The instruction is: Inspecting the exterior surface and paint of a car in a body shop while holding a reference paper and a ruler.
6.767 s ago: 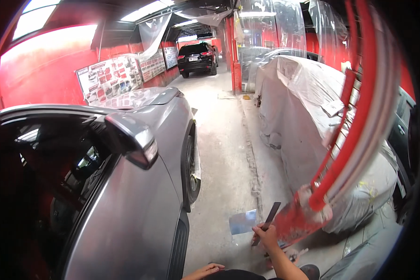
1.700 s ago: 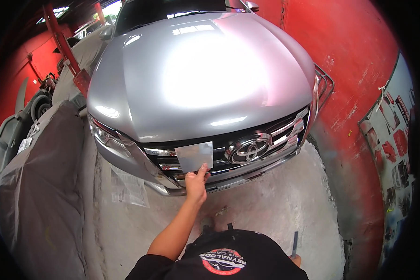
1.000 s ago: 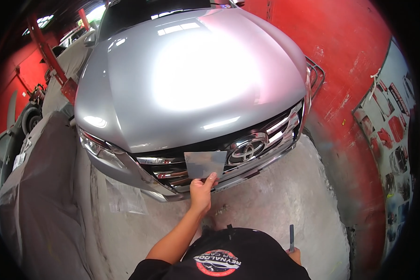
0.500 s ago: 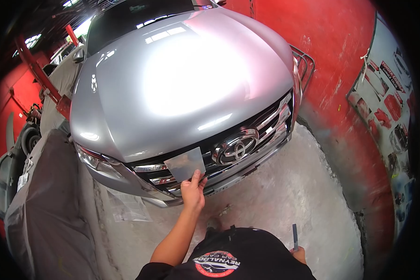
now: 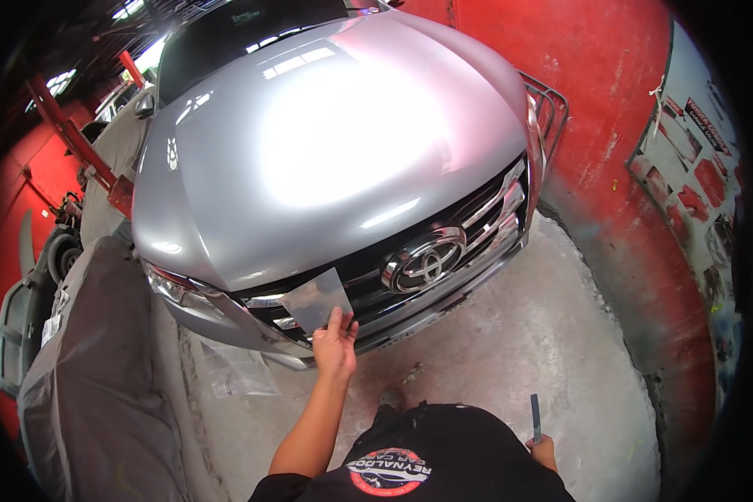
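Note:
My left hand (image 5: pixel 335 346) pinches the lower corner of a thin grey square sheet (image 5: pixel 316 301), thumb on top. The sheet is tilted in front of the left part of a silver car's grille (image 5: pixel 364 294); I cannot tell if it touches the car. At the lower right, beside my body, my right hand (image 5: pixel 544 453) is closed round a narrow dark grey strip (image 5: pixel 535 416) that points upward. Most of the right fingers are hidden. The car's silver hood (image 5: pixel 217 209) fills the middle, with a bright glare. A chrome oval emblem (image 5: pixel 425 259) sits right of the sheet.
A dark cover (image 5: pixel 100 368) drapes something large at the left. Clear plastic film (image 5: pixel 236 368) lies on the concrete floor (image 5: pixel 477 360) under the front bumper. A red wall (image 5: pixel 594 109) with a picture board (image 5: pixel 694 184) stands at the right.
The sheet in my left hand has shifted slightly left along the grille. My right hand has come a little further into view, with the strip now more upright. The whole view has shifted slightly.

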`<state>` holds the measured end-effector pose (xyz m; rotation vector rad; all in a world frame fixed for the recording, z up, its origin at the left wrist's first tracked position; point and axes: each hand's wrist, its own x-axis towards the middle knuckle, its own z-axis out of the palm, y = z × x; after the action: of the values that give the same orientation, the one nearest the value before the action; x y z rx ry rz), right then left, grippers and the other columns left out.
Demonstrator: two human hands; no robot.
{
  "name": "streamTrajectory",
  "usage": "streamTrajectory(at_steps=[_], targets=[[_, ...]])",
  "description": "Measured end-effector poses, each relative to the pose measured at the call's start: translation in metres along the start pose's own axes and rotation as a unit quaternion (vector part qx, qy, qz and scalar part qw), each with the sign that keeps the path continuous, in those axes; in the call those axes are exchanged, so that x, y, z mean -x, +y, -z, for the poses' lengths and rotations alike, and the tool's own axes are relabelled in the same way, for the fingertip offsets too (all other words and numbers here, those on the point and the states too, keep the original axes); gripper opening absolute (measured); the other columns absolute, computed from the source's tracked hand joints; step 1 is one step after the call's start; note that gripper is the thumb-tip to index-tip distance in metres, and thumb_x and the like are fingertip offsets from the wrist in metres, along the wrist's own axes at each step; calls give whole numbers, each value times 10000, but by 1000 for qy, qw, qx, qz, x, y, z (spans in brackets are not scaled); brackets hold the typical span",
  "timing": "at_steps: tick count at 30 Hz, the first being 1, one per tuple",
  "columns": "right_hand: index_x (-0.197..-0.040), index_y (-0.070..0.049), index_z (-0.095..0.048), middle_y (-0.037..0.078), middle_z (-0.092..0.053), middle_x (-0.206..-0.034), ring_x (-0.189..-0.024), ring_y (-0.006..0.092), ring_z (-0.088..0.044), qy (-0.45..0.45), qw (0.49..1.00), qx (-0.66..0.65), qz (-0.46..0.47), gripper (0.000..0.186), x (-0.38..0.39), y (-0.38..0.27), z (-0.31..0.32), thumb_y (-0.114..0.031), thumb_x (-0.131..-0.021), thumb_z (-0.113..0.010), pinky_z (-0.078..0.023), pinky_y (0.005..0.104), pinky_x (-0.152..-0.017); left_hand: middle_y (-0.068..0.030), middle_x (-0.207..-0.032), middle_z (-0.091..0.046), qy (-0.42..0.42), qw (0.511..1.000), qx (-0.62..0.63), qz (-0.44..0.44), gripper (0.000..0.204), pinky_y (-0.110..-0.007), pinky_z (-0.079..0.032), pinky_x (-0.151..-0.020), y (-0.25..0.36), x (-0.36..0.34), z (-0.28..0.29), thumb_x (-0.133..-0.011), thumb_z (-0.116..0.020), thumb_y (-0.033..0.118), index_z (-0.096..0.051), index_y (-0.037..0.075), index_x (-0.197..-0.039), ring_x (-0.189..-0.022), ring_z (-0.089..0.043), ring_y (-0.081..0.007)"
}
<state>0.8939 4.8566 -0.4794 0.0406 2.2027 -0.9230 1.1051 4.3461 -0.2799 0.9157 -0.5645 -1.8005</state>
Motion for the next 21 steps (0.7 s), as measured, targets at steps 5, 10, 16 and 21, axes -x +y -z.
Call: streamTrajectory(at_steps=[5,10,16,21], targets=[[-718,6,-543,54,-518,-598,-416,166,-512,-15,1000,11,1,104,-5,-7,1,23,-709,-645,-483,311,-333,12,-855,-626,11,1000,-5,-15,81,-300,-467,-726,6,5,5,-848,-646,171,-589,126,-884,-841,-600,-131],[-708,3,-539,49,-509,-587,-426,163,-516,-24,1000,11,16,106,-15,-13,2,26,-712,-642,-483,311,-334,9,-868,-624,18,999,0,-27,92,-290,-467,-698,9,7,11,-847,-644,160,-583,121,-904,-818,-596,-124],[-684,-39,-568,15,-521,-559,-477,129,-478,-20,1000,6,-18,102,-14,-32,1,-1,-709,-659,-373,294,-461,7,-880,-619,31,999,1,-40,109,-282,-467,-683,11,10,13,-853,-633,144,-570,113,-937,-811,-588,-117],[-699,-19,-549,30,-509,-563,-442,139,-489,-34,999,2,0,108,-19,-32,0,12,-713,-651,-418,301,-392,2,-887,-613,26,999,5,-39,120,-281,-471,-679,10,11,11,-851,-633,143,-560,105,-939,-809,-585,-116]])
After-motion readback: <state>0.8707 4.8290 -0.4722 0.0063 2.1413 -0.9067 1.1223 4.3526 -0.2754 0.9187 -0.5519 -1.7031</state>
